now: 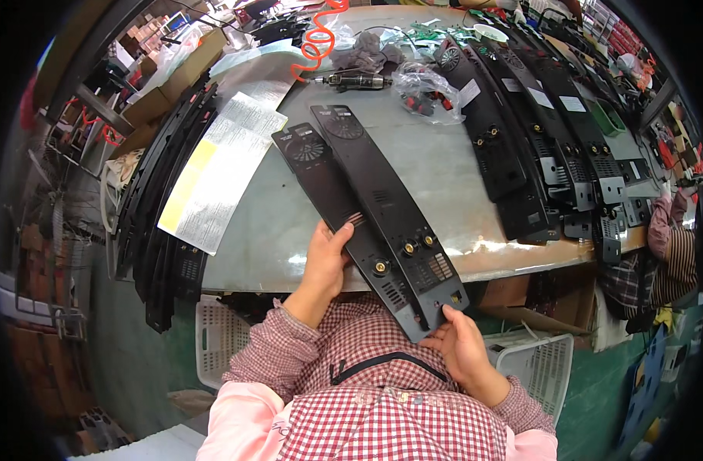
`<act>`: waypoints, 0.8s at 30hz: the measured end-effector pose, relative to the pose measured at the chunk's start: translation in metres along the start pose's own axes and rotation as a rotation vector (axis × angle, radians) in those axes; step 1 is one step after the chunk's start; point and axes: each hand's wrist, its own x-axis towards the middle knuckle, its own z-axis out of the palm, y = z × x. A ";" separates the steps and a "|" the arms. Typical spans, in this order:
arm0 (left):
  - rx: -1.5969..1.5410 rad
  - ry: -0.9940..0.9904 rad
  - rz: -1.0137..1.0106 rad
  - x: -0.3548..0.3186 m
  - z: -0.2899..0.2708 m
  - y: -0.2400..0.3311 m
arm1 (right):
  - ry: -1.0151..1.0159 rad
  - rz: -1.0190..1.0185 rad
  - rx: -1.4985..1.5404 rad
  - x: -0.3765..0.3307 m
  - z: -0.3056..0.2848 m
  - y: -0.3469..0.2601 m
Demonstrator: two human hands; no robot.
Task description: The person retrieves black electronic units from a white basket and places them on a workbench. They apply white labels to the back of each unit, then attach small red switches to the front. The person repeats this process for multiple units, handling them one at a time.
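Two long black perforated panels overlap at a slant above the table edge: the left panel (336, 196) lies partly under the right panel (382, 192). Each has a round grille at its far end, slots, and brass-coloured fittings towards the near end. My left hand (326, 257) is closed round the left panel's outer edge, thumb on top. At the near end, my right hand (460, 347) grips the lower corner, its thumb by the right panel and its other fingers partly hidden beneath.
More black panels lie in rows at right (513, 154) and stacked at left (148, 223), beside a printed sheet (221, 169). An air screwdriver (355, 81) on an orange coiled hose (315, 46) and a plastic bag (427, 94) lie farther back. White baskets (532, 361) stand below; another person sits at right.
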 end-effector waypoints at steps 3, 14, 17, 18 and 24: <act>0.061 -0.010 -0.001 0.011 -0.021 0.015 | 0.021 -0.060 -0.166 0.009 0.000 0.001; 0.216 -0.071 -0.065 0.031 -0.062 0.043 | -0.064 0.054 -0.013 0.033 0.026 0.014; 0.218 -0.118 -0.069 0.036 -0.075 0.043 | -0.004 -0.159 -0.049 0.032 0.032 0.009; 0.220 -0.072 -0.045 0.035 -0.079 0.045 | 0.011 -0.241 -0.059 0.029 0.033 0.003; 0.274 -0.038 -0.010 0.036 -0.094 0.059 | 0.209 -0.293 -0.253 0.029 0.009 0.006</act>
